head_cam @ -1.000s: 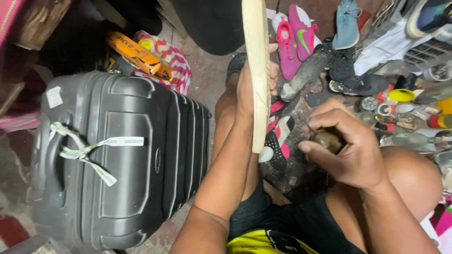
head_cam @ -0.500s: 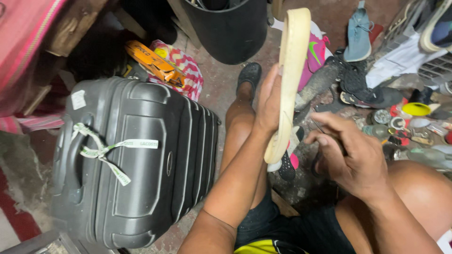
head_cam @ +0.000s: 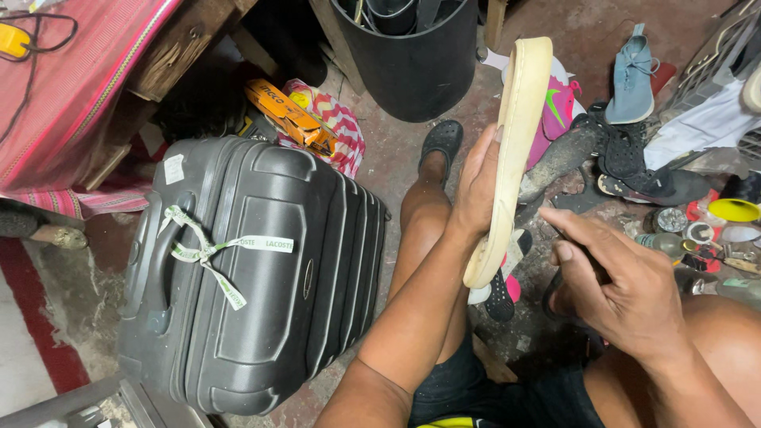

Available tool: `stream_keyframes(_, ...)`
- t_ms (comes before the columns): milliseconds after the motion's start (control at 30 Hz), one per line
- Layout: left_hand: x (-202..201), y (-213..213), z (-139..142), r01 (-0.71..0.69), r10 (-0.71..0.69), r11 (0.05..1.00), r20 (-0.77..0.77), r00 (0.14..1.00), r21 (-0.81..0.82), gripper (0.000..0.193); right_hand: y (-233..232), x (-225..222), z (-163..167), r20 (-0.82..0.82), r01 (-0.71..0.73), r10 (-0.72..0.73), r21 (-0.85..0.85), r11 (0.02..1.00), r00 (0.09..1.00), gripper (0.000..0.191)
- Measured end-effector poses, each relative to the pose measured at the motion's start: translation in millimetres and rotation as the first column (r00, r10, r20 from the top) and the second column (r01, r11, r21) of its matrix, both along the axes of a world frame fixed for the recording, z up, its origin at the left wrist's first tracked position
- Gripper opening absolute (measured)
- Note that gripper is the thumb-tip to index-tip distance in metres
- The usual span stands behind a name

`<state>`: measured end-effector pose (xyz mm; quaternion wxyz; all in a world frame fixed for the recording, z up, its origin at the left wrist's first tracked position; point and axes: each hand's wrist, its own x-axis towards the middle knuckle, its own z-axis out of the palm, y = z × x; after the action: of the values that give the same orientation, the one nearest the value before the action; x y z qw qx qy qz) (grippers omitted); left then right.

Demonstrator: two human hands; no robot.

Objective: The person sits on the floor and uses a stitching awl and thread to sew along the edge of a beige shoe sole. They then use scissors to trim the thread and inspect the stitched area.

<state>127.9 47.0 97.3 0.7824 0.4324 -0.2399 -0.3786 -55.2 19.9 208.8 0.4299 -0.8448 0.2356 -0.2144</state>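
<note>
Nearest, the right hand (head_cam: 614,293) is curled shut around a small dark thing, mostly hidden, so what it is cannot be told. Just left and farther, the left hand (head_cam: 476,186) grips a cream shoe sole (head_cam: 511,150) held on edge, fingers wrapped behind it, thumb at the front. At left lies a dark grey suitcase (head_cam: 254,269). Farther off stand a black bucket (head_cam: 412,59) and a pale blue shoe (head_cam: 632,71), at right.

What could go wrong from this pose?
1. The left hand grips the cream shoe sole only by its lower half; the long upper end may flex or slip.
2. The right hand hides what it holds, so contact can't be checked.
3. Shoes and small tins crowd the floor underneath.
</note>
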Motion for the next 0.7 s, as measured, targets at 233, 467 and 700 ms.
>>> stream_keyframes(233,1,1,0,0.009,-0.009,1.0,0.002,1.0,-0.019,0.036,-2,0,-6,0.04,0.01,-0.006,-0.107,0.994,0.999,0.04)
stream_keyframes(467,2,-1,-3,0.019,-0.019,1.0,-0.035,0.999,-0.014,0.035,-1,-4,-13,-0.013,0.072,-0.071,0.082,0.994,0.997,0.031)
stream_keyframes(700,-4,2,7,-0.044,0.034,0.997,0.136,0.99,0.065,0.036,-3,1,-16,0.083,-0.044,0.06,-0.189,0.981,0.995,0.029)
